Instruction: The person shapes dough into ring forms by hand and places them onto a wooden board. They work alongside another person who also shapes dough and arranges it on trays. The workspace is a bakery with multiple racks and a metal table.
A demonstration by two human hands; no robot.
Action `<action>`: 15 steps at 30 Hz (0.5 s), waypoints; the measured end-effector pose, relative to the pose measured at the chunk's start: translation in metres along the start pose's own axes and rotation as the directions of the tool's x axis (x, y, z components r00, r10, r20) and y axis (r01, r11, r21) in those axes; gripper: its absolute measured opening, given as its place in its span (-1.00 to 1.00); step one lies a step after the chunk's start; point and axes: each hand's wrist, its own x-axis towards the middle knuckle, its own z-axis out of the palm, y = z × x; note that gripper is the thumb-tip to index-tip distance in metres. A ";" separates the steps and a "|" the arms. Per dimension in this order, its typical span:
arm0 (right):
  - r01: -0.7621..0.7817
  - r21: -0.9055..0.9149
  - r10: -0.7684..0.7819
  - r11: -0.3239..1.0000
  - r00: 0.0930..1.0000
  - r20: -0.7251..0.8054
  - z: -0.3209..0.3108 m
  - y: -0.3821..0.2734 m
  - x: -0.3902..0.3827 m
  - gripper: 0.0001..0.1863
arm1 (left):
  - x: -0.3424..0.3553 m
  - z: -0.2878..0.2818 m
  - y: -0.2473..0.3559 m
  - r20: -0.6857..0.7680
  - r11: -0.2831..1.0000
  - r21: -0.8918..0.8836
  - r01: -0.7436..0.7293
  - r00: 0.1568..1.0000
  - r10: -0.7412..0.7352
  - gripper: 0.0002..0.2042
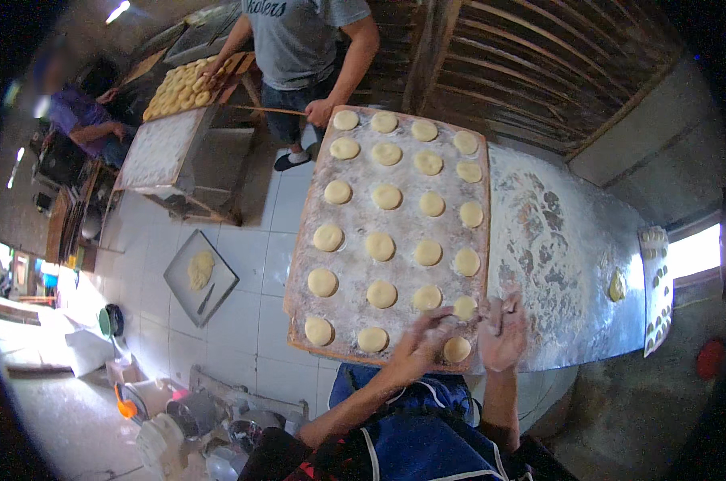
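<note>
A floured wooden board (355, 264) lies in front of me, with flat round dough pieces (380, 246) set out on it in rows. Over its near right corner my left hand (421, 335) reaches across, fingers stretched to the right, with no held thing visible. My right hand (503, 333) is raised beside it at the board's right edge, palm showing and floury fingers bent and apart. Between and just below the hands lie two dough rounds, one at the fingertips (465, 308) and one nearer me (457, 349). Slight blur hides whether the fingertips touch each other.
Right of the board stretches a flour-dusted metal table (547, 240) with a small yellowish lump (616, 286). A co-worker in a grey shirt (308, 40) stands at the far end, one hand at a tray of dough pieces (179, 90). On the floor sits a square pan (201, 276) with dough.
</note>
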 end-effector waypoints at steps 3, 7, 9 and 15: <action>-0.010 -0.269 -0.037 0.963 0.985 -0.167 -0.019 -0.028 -0.002 -0.49 | -0.028 -0.053 0.007 -0.444 0.866 0.498 0.042 0.870 0.213 -0.52; -0.091 -0.478 -0.067 0.874 0.950 -0.304 -0.037 -0.046 -0.007 -0.58 | -0.069 -0.135 0.010 -0.421 0.365 0.877 0.313 0.866 0.269 -0.23; -0.076 -0.481 -0.062 0.873 0.962 -0.265 -0.042 -0.045 -0.005 -0.61 | -0.082 -0.152 0.003 -0.424 0.338 0.870 0.360 0.895 0.138 -0.14; -0.028 -0.503 -0.034 0.864 0.993 -0.113 -0.040 -0.031 0.006 -0.64 | -0.081 -0.180 -0.017 -0.236 0.333 0.927 0.170 0.957 0.168 -0.28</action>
